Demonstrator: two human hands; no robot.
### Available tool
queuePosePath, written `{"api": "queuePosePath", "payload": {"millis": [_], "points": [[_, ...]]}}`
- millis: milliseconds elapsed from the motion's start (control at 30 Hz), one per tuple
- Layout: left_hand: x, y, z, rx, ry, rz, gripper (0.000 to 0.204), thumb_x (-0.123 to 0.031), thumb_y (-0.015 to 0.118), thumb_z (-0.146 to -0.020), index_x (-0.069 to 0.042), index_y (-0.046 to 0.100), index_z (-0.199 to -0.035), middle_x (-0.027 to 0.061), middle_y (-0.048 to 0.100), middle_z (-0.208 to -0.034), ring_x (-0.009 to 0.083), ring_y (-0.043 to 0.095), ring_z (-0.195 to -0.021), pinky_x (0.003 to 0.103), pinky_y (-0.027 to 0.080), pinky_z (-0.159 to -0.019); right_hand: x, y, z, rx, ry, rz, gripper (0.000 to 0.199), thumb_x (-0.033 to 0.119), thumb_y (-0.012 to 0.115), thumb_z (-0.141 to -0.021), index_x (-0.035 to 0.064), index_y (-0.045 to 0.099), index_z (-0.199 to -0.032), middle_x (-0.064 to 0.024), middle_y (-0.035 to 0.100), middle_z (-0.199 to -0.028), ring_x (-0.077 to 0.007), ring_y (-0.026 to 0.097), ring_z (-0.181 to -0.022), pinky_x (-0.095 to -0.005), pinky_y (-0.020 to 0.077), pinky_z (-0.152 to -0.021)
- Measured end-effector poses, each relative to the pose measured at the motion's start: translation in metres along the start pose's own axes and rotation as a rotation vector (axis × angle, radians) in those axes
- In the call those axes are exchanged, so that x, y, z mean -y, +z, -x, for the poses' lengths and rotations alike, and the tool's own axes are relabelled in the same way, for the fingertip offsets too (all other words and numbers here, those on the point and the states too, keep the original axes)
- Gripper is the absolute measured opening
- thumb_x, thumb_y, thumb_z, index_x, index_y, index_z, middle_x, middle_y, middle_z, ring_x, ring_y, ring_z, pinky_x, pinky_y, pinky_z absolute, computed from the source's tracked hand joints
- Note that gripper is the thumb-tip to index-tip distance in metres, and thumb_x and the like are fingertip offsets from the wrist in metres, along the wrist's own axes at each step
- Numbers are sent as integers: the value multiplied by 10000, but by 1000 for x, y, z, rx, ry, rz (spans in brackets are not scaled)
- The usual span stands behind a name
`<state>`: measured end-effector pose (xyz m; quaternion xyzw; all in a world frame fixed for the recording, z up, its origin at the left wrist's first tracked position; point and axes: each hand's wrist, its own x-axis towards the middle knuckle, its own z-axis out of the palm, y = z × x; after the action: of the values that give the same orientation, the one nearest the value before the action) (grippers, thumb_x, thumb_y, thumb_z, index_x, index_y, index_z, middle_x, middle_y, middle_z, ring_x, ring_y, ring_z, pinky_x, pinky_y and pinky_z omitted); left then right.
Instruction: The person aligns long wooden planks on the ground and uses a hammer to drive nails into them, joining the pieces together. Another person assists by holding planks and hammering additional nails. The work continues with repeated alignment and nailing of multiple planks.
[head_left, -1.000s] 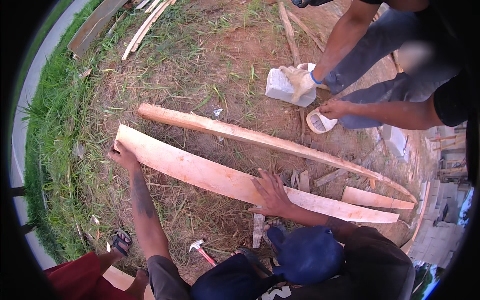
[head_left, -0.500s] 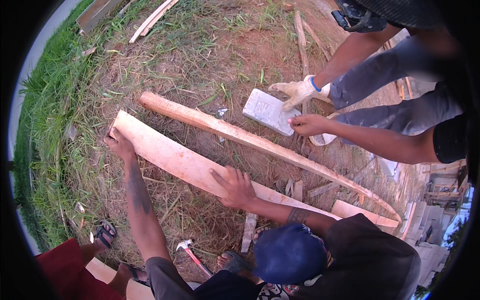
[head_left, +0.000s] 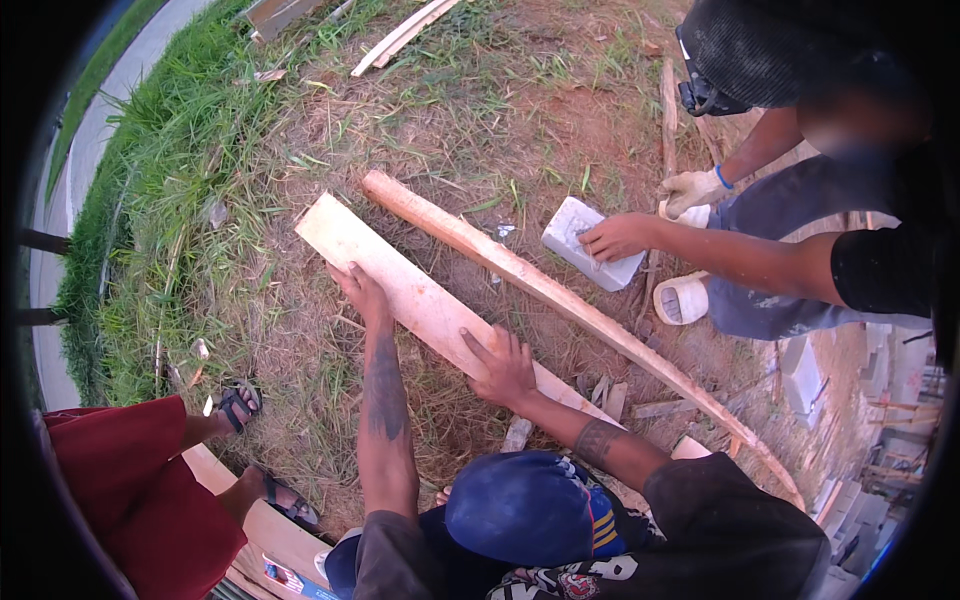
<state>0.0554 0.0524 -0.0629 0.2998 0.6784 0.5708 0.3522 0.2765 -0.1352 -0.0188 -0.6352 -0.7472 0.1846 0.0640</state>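
Neither of my hands shows in the head view. A person in a blue cap (head_left: 525,505) and dark shirt bends over a long flat wooden board (head_left: 410,290) at the centre. That person's left hand (head_left: 362,295) grips its lower edge, while the right hand (head_left: 503,368) lies across it farther along. Beside the board, a long rough wooden beam (head_left: 545,287) lies on the ground. At the upper right another person crouches, a bare hand (head_left: 618,238) resting on a pale grey block (head_left: 568,225). The same person's gloved hand (head_left: 690,192) is apart from the block.
Lower left, a person in red shorts (head_left: 130,490) stands in dark sandals (head_left: 238,405) near another plank (head_left: 270,530). Loose boards (head_left: 405,35) lie at the top. Tall grass and a paved path (head_left: 120,120) run along the left. Stacked blocks (head_left: 850,520) stand at the right.
The view has shifted. The capped person's left hand has moved from the board's end to its lower edge. The gloved hand has left the block; the bare hand now rests on it. A hammer has left view.
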Motion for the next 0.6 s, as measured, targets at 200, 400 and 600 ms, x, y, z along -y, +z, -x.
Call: {"api": "queuePosePath", "payload": {"millis": [200,400,600], "points": [[14,4,-20,-24,178,132,640,-173,395,-1154,-47,102,-1709,261,271,-1712,357,401,-1517,409,326,-1237,-2,0,-8,-11,-34,-95,1012,436,851,-730,377,424,-1646,-247,453,-1431,-432,483,-1277,-552,417,-995],[0,18,-11,-108,105,-10,651,-199,407,-1144,22,119,-1685,313,310,-1682,404,373,-1543,423,299,-1264,-8,12,-12,-64,-19,15,972,482,830,-757,364,442,-1640,-272,464,-1415,-453,477,-1318,-597,415,-1034],[-14,21,-7,-202,119,-162,641,-261,460,-1127,49,239,-1642,333,338,-1652,465,365,-1525,463,312,-1273,-10,22,-10,-115,-39,99,958,617,742,-827,373,364,-1673,-307,445,-1463,-493,481,-1329,-639,415,-1061]]}}
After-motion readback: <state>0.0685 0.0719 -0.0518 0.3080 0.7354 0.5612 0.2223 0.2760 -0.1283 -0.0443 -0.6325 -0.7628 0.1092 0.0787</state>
